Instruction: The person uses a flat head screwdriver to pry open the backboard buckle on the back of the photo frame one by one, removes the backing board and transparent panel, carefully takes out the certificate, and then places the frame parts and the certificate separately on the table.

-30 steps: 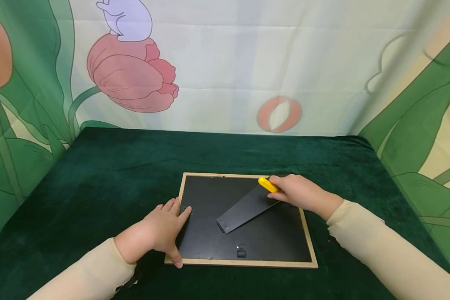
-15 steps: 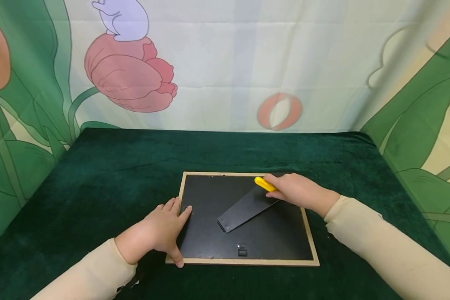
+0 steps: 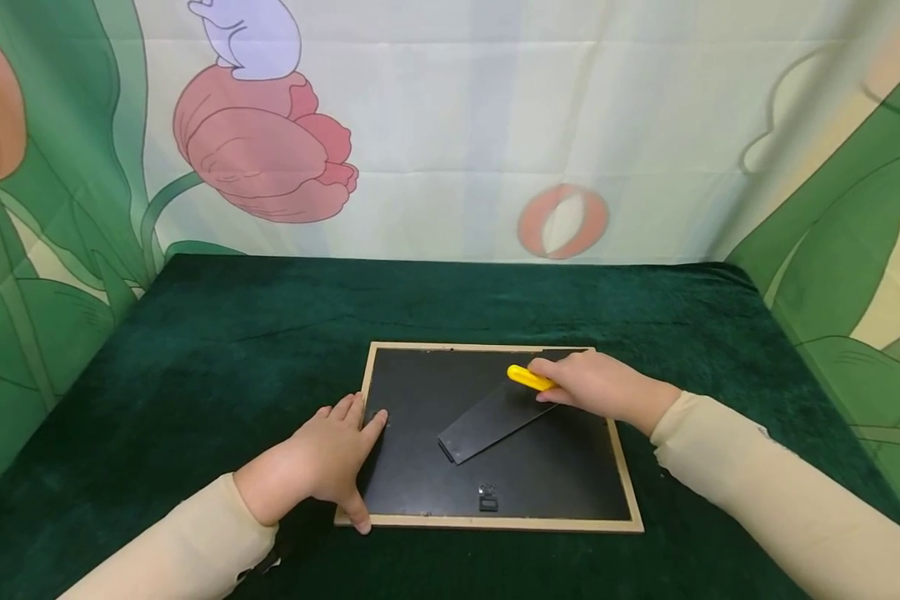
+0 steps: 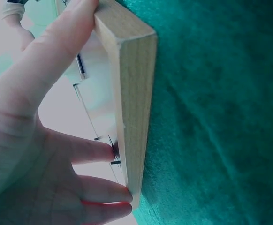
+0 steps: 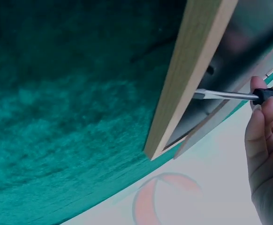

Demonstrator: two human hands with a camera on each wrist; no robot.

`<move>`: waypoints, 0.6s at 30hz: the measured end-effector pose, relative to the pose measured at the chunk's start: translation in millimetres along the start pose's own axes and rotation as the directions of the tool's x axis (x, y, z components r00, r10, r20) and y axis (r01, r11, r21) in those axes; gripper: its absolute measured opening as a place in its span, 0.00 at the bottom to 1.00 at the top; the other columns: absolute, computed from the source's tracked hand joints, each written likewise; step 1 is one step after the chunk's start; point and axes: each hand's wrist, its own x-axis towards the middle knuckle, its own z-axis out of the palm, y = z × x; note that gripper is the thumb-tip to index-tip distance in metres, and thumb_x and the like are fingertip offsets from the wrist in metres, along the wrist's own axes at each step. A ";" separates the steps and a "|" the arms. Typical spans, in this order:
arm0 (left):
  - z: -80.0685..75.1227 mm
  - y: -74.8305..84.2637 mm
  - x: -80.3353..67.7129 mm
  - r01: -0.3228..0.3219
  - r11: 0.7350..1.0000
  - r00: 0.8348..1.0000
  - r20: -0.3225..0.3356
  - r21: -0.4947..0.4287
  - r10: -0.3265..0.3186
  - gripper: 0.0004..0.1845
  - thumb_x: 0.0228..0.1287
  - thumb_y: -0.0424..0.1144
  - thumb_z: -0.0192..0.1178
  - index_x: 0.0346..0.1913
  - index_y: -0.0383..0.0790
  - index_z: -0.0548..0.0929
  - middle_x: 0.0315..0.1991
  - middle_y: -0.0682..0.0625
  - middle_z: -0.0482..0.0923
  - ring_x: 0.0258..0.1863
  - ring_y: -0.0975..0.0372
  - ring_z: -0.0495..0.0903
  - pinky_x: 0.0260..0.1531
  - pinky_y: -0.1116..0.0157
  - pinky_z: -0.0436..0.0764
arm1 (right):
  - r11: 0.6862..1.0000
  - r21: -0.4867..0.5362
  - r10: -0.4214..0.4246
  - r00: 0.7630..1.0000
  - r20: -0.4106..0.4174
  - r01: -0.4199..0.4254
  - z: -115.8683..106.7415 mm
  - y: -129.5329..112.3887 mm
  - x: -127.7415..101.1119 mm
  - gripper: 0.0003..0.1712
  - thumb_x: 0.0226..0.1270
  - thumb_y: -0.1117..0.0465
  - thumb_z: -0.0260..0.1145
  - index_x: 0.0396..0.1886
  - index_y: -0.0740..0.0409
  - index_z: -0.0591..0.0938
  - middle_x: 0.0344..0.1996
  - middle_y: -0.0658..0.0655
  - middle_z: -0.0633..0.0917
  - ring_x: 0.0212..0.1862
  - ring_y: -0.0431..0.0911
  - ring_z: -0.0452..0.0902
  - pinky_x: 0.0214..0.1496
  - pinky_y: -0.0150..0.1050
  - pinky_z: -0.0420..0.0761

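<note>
A picture frame (image 3: 495,525) with a light wood border lies back up, showing its black backing board (image 3: 420,392). My left hand (image 3: 318,462) rests on the frame's left side, fingers spread and thumb on the near left corner; the left wrist view shows its fingertips along the wooden edge. My right hand (image 3: 596,382) grips a screwdriver (image 3: 528,377) by its yellow and black handle over the far right part of the board. In the right wrist view the screwdriver's flat metal shaft (image 5: 228,95) reaches to the inner edge of the wooden border.
A black stand leg (image 3: 487,429) lies slantwise on the board, partly under the right hand. Near the front border sits a small metal hanger (image 3: 487,497). Dark green cloth (image 3: 270,317) covers the table, and a printed curtain (image 3: 435,125) hangs behind it.
The screwdriver's yellow handle end has swung slightly left and dipped lower. My right hand stays at the same part of the frame, and the left hand keeps its place.
</note>
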 end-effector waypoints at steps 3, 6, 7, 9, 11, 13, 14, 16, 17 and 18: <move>1.0 -0.2 0.4 0.000 1.000 1.000 0.003 -0.005 0.000 0.69 0.05 0.71 0.62 0.63 0.40 0.54 0.62 0.35 0.45 0.60 0.45 0.46 0.54 0.48 0.52 | 1.000 0.023 0.014 1.000 -0.011 -0.014 0.2 4.2 -1.0 0.15 0.55 0.49 0.58 0.41 0.46 0.70 0.23 0.42 0.72 0.21 0.37 0.66 0.27 0.28 0.69; 1.7 -0.4 0.8 -0.002 1.000 1.000 -0.001 -0.006 0.002 0.69 0.06 0.71 0.62 0.63 0.40 0.54 0.62 0.35 0.45 0.60 0.45 0.46 0.54 0.48 0.51 | 0.998 0.058 0.021 0.999 -0.025 -0.020 -1.9 7.4 -4.0 0.15 0.55 0.48 0.57 0.41 0.46 0.70 0.22 0.42 0.71 0.21 0.37 0.67 0.26 0.28 0.69; 1.9 -0.4 0.8 -0.003 1.000 1.000 -0.003 -0.006 0.003 0.69 0.06 0.71 0.62 0.63 0.40 0.54 0.62 0.35 0.45 0.60 0.45 0.46 0.54 0.48 0.52 | 0.997 0.073 0.025 0.999 -0.027 -0.023 -2.7 8.3 -5.4 0.15 0.55 0.48 0.57 0.41 0.46 0.70 0.22 0.42 0.71 0.21 0.36 0.67 0.25 0.28 0.69; 2.2 -0.4 0.7 -0.001 1.000 1.000 -0.006 -0.008 0.001 0.69 0.06 0.71 0.62 0.63 0.41 0.54 0.62 0.35 0.45 0.60 0.45 0.46 0.54 0.48 0.52 | 0.994 0.106 0.030 0.999 -0.031 -0.026 -4.4 9.6 -8.4 0.15 0.56 0.49 0.57 0.42 0.45 0.70 0.22 0.42 0.71 0.21 0.37 0.66 0.24 0.29 0.69; 2.0 -0.2 0.5 0.000 1.000 1.000 -0.008 -0.013 0.000 0.69 0.06 0.71 0.63 0.63 0.41 0.54 0.62 0.35 0.45 0.60 0.45 0.46 0.54 0.48 0.52 | 0.991 0.126 0.042 0.998 -0.039 -0.037 -5.5 11.2 -11.7 0.14 0.56 0.49 0.57 0.41 0.45 0.69 0.21 0.42 0.70 0.20 0.37 0.66 0.22 0.29 0.69; 1.6 -0.1 0.4 0.001 1.000 1.000 -0.007 -0.015 -0.001 0.69 0.06 0.71 0.63 0.63 0.41 0.54 0.62 0.35 0.45 0.60 0.45 0.46 0.54 0.48 0.52 | 0.989 0.140 0.048 0.997 -0.059 -0.039 -6.3 12.8 -15.1 0.14 0.56 0.49 0.57 0.41 0.45 0.68 0.20 0.42 0.70 0.19 0.37 0.65 0.21 0.29 0.69; 1.4 -0.1 0.2 0.000 1.000 1.000 -0.008 -0.014 0.000 0.69 0.06 0.71 0.63 0.63 0.41 0.54 0.62 0.35 0.45 0.60 0.45 0.46 0.54 0.48 0.52 | 0.989 0.141 0.046 0.996 -0.073 -0.035 -6.4 13.7 -16.7 0.15 0.56 0.49 0.57 0.42 0.45 0.68 0.20 0.42 0.70 0.19 0.37 0.65 0.21 0.29 0.69; 1.1 -0.2 -0.1 -0.003 1.000 1.000 -0.008 -0.014 0.003 0.69 0.06 0.71 0.63 0.63 0.41 0.55 0.62 0.34 0.45 0.60 0.45 0.46 0.54 0.48 0.52 | 0.987 0.155 0.049 0.995 -0.091 -0.035 -6.7 15.7 -20.4 0.15 0.56 0.49 0.57 0.41 0.46 0.68 0.19 0.42 0.70 0.18 0.37 0.65 0.20 0.30 0.68; 1.0 -0.3 -0.3 -0.005 1.000 1.000 -0.008 -0.011 0.005 0.69 0.06 0.71 0.62 0.63 0.41 0.55 0.62 0.34 0.45 0.60 0.45 0.46 0.54 0.48 0.52 | 0.987 0.161 0.047 0.994 -0.103 -0.030 -6.8 16.7 -22.2 0.15 0.56 0.49 0.57 0.42 0.46 0.68 0.19 0.43 0.70 0.19 0.36 0.65 0.21 0.30 0.68; 1.0 -0.5 -0.5 -0.006 1.000 1.000 -0.008 -0.010 0.006 0.69 0.06 0.71 0.62 0.63 0.41 0.55 0.62 0.34 0.46 0.60 0.45 0.46 0.53 0.48 0.52 | 0.984 0.173 0.050 0.992 -0.112 -0.030 -6.9 17.9 -24.2 0.14 0.56 0.50 0.58 0.41 0.46 0.67 0.19 0.43 0.71 0.18 0.36 0.65 0.21 0.30 0.68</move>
